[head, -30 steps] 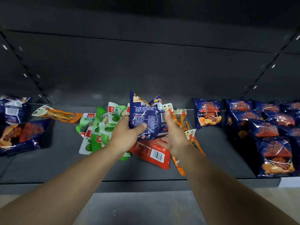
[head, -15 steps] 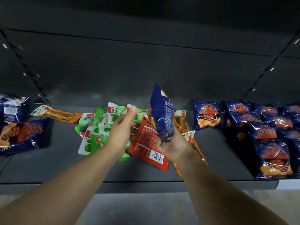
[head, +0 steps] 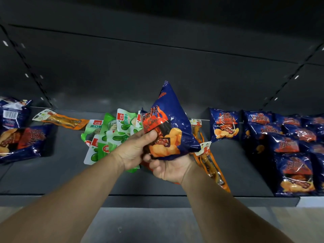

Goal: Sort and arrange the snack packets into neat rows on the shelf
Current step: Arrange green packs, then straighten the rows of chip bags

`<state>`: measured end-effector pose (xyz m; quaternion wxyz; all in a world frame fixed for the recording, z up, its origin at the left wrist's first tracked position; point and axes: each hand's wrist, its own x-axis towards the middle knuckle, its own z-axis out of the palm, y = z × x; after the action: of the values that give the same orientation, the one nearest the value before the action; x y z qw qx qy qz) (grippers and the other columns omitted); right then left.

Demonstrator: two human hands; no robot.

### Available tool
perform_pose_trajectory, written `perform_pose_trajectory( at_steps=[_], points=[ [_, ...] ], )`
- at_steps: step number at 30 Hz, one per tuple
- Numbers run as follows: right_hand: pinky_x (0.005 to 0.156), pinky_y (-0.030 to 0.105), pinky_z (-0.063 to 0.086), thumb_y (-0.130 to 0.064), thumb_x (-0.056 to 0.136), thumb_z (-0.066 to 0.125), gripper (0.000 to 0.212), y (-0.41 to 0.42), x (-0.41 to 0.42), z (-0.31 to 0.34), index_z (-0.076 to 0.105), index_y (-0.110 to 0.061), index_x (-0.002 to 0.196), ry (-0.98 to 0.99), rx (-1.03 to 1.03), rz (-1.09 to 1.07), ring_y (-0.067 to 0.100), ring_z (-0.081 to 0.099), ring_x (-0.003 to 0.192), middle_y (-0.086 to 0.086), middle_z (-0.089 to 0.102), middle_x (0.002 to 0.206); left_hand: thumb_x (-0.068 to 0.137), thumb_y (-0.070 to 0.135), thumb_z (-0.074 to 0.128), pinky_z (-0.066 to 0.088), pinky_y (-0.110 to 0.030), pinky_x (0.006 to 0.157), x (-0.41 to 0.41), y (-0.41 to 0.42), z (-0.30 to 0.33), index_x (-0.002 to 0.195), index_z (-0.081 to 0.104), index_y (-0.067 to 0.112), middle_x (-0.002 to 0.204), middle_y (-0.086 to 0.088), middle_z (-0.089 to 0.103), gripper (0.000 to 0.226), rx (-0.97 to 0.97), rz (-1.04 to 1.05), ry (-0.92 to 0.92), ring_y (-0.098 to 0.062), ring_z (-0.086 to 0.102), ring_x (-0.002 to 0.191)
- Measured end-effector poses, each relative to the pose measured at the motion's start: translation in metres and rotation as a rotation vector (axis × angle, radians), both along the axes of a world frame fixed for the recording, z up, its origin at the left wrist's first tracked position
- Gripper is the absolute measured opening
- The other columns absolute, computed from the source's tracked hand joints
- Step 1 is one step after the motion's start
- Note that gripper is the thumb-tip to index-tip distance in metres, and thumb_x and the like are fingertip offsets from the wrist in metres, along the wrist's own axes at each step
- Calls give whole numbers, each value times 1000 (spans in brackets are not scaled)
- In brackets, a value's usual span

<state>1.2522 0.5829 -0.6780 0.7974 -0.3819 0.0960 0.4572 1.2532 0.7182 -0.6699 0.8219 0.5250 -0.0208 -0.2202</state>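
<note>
A blue chip packet (head: 172,127) with its printed front toward me is held up above the middle of the shelf (head: 233,165). My right hand (head: 171,168) cups it from below, fingers curled round its lower edge. My left hand (head: 135,149) grips its left side, thumb on the front. Behind the hands lies a mixed pile: several green packets (head: 112,135) and orange-edged packets (head: 213,172). To the right, blue chip packets (head: 287,144) lie in rows.
At the far left lie two more blue packets (head: 19,141) and a long orange packet (head: 61,120). The shelf's front edge (head: 149,200) runs below my wrists. A dark back panel (head: 157,72) closes the shelf behind.
The blue packet was turned from its back face, through edge-on, to its front face. My left hand left it, then took hold of its left side again. A red packet is now hidden.
</note>
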Motion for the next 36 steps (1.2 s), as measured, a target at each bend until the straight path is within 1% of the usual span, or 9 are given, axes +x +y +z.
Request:
perform_pose_trajectory(
  at_steps=[3,7,14,18,22,25,27,30,36],
  points=[
    [43,17,49,-43,74,39,51,-5,-1,-1,72,-5,80,-44,-77,73,15,65,54,11,71,76,18,56,92,44,-17,35,1,-1,-2,90,65,9,69,-7,70,90,-22,-7,-7,-15,59,43],
    [49,17,52,-35,99,28,44,-11,3,-9,61,-6,99,-121,-272,96,12,70,66,4,74,78,19,47,95,58,-27,64,4,-4,-6,77,78,20,81,-6,74,67,-59,51,-3,-16,71,71],
    [54,25,52,-34,100,41,32,-37,13,-15,58,-8,108,-32,-549,-326,21,68,75,12,70,89,18,42,96,60,-32,63,13,11,-10,82,76,16,84,-8,75,72,-31,235,13,-20,72,70],
    [64,31,50,-54,85,59,52,-48,23,-11,58,-10,114,-89,-526,-560,22,67,88,10,64,113,54,26,80,60,-35,70,17,17,-16,98,66,12,84,-7,75,49,95,361,59,-22,71,72],
    [63,28,54,-61,78,57,48,-42,24,2,60,-21,103,-347,-507,-382,16,69,87,-2,69,98,63,18,81,56,-27,64,16,13,-20,95,65,15,88,-4,72,37,328,396,51,-18,69,74],
    [86,43,55,-58,58,72,68,-34,23,0,65,-18,112,-482,-545,-273,24,70,94,5,73,102,70,8,80,53,-17,56,14,6,-22,90,63,18,86,-1,71,27,417,364,-5,-9,68,65],
    [91,48,53,-47,64,77,56,-32,22,-7,65,-18,111,-537,-599,-261,26,70,93,7,73,102,71,5,79,51,-14,52,12,1,-23,88,62,19,82,2,70,28,423,348,-29,-3,67,58],
    [91,49,53,-29,75,79,36,-36,21,-17,67,-19,107,-547,-657,-289,26,71,92,6,74,100,70,8,81,52,-15,55,11,-4,-22,89,59,21,84,4,69,31,444,322,-35,-4,67,64],
    [86,47,55,-25,73,80,32,-43,23,-19,66,-25,101,-561,-670,-297,25,72,87,4,74,97,54,43,76,55,-38,86,11,-3,-21,104,61,18,105,-7,71,58,356,288,59,-22,69,91]
  ],
)
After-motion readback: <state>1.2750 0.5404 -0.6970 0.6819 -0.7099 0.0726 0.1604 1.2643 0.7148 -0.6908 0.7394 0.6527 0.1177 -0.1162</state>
